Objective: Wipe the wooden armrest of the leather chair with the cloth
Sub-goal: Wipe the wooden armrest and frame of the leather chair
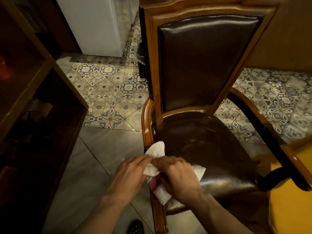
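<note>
A wooden-framed chair with a dark brown leather seat (pixel 211 149) and padded back faces me. Its left wooden armrest (pixel 146 120) curves down from the backrest toward me. A white cloth (pixel 156 150) is bunched over the front part of that armrest. My left hand (pixel 130 176) grips the cloth from the left side. My right hand (pixel 177 176) presses on the cloth from the right, above the seat's edge. The cloth and both hands hide the armrest's front end. The right armrest (pixel 253 108) stands bare at the far side.
A dark wooden shelf unit (pixel 38 92) stands close on the left. A white appliance (pixel 99 26) sits at the back on patterned floor tiles (pixel 108 92). Grey floor tiles (pixel 94 166) lie between shelf and chair. A yellow surface (pixel 292 208) fills the lower right.
</note>
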`<state>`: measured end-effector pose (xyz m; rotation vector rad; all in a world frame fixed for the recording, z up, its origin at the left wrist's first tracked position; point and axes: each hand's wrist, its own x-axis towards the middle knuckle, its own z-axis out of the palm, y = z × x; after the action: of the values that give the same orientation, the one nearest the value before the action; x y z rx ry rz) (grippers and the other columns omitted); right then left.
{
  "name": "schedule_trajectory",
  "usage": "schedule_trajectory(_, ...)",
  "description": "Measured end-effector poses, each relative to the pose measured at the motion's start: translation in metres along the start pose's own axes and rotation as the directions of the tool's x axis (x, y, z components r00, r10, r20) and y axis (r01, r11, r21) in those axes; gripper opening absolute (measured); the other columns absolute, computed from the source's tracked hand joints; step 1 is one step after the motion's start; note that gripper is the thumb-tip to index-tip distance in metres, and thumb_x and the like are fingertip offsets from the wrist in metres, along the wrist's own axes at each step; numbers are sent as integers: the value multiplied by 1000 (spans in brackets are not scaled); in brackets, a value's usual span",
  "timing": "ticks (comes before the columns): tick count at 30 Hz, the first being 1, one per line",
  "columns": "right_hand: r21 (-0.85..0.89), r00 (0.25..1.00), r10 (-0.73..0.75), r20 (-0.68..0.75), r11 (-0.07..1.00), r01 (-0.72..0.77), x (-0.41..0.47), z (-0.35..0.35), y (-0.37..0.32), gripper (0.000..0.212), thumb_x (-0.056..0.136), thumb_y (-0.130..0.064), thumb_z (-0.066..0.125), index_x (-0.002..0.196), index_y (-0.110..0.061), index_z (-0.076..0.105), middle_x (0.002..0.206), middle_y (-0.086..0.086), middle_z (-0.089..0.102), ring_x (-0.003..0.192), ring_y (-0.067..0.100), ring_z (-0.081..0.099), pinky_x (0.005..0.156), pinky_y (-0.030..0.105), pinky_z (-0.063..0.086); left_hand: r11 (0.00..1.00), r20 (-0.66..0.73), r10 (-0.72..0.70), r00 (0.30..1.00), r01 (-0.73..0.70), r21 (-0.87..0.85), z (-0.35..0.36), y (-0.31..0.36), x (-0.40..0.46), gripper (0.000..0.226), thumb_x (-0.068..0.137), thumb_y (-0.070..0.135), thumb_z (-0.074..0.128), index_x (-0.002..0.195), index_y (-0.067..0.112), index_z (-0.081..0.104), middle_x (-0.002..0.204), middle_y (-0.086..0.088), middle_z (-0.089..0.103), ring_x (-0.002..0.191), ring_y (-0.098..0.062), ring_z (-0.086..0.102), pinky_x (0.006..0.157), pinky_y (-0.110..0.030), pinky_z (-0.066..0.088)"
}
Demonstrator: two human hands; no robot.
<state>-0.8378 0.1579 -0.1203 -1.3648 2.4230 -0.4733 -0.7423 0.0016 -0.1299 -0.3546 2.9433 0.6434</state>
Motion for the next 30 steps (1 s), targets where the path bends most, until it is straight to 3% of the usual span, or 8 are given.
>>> schedule_trajectory(6,-99,999,36,-34,994,-39,63,1,7,57,80,-18,70,134,-23,54,136,-1,59,104,25,57,82,37,40,999,-37,38,999,-38,-3,0,-43,52,74,77,11,72,143,27,41,145,5,48,129,-13,45,109,-32,36)
schedule_trajectory(12,-29,996,94,-3,995,-94,100,16,29,47,91,-22,60,137,-31,53,141,-9,55,111,17,54,88,35,39,991,-15,115,993,-116,-68,22,-79,86,68,90,40,61,149,30,28,154,7,35,137,-10,35,112,-32,31)
schedule_trajectory(18,-4,995,99,8,995,-99,140,9,42,47,90,-14,61,133,-31,57,140,-10,56,119,17,55,98,42,43,986,-57,122,991,-128,-109,12,-96,118,62,90,33,60,147,28,35,152,8,39,132,-13,41,104,-31,39)
schedule_trajectory(26,-23,990,142,-11,990,-142,191,-2,54,44,86,-12,63,127,-27,61,134,-6,58,114,23,59,94,44,45,985,-45,139,989,-143,-93,-8,-115,174,57,91,26,63,144,28,42,152,11,38,127,-18,50,95,-37,48)
schedule_trajectory(30,-19,986,167,-14,986,-167,211,-6,62,39,88,-12,63,125,-24,63,129,-4,57,107,24,61,92,42,46,985,-33,141,989,-144,-97,-13,-124,197,56,92,24,63,143,30,42,151,11,40,128,-20,49,99,-39,46)
